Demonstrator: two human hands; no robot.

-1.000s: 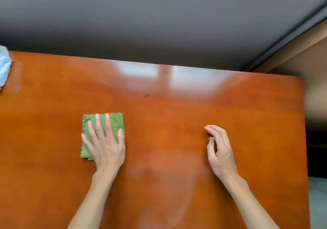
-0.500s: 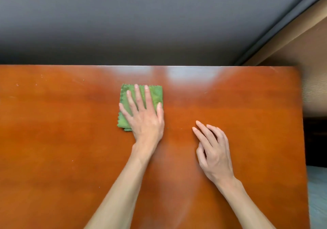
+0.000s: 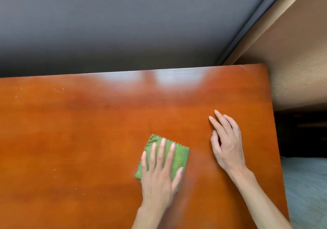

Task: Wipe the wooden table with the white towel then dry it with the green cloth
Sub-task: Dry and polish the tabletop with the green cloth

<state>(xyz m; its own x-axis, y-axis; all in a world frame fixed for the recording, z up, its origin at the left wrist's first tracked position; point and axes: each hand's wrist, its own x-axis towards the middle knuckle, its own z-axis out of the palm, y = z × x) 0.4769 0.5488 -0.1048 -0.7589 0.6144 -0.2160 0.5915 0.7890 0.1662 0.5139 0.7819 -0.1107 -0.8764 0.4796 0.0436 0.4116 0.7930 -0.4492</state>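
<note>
Fingers [image 3: 163, 151] of left hand [image 3: 159, 172] spread flat on green cloth [image 3: 178, 156], right hand [image 3: 228, 142] open on wooden table [image 3: 70, 140]; uneven pressure could bunch cloth, leaving streaks.

The green cloth [image 3: 178, 158] is lying flat on the wooden table [image 3: 88, 131], folded into a small rectangle with zigzag-cut edges showing along its far side; it is sitting turned slightly clockwise, right of the table's middle and toward the near side; much of its near left part is lying hidden under a flat palm. The wooden table is showing a glossy reddish-orange top, catching pale reflections along its far edge; tiny pale specks are dotting its left half; the white towel is lying out of view.
</note>
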